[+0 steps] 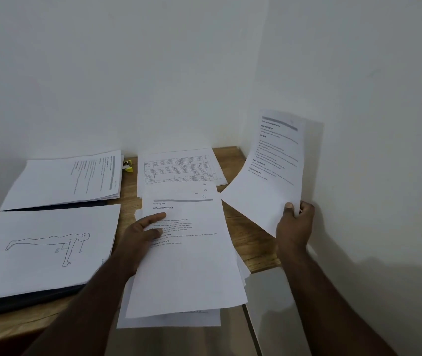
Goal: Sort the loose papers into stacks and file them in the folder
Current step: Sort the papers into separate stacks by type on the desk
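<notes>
Closest to me is the loose pile of papers (186,265), hanging off the near edge of the wooden desk (253,250). Left hand (143,232) rests flat on its top page, fingers straight. Right hand (294,224) pinches one printed sheet (269,176) by its bottom corner, raised near the wall. Left of that flat hand, the open folder (24,301) carries two stacks, a figure drawing (47,245) on top of the nearer one.
</notes>
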